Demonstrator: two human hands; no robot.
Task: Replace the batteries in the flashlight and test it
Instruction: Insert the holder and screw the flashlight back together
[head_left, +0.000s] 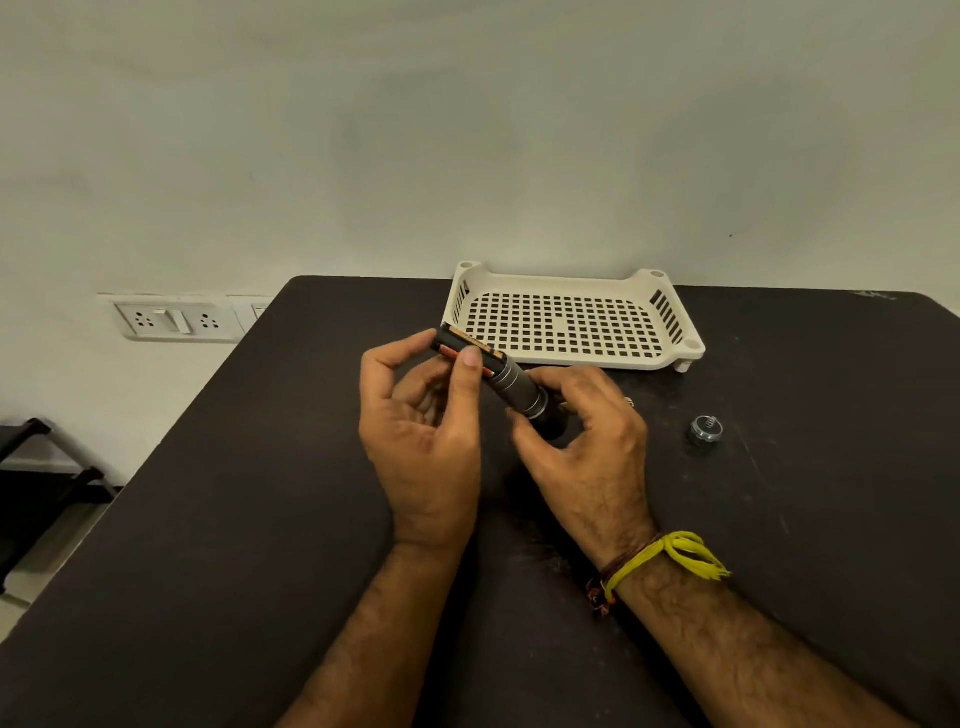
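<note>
A dark flashlight body (522, 389) is held tilted over the black table (208, 519), with my right hand (582, 447) wrapped around its head end. A battery holder with orange-and-black batteries (460, 345) sticks halfway out of the body's open rear end. My left hand (421, 421) pinches this holder between thumb and fingers. The flashlight's tail cap (705, 428), with a spring on top, stands alone on the table to the right of my hands.
A cream perforated plastic tray (571, 317) sits at the back of the table, just behind my hands. A wall socket panel (174, 319) is on the wall to the left. The table's left edge drops to the floor.
</note>
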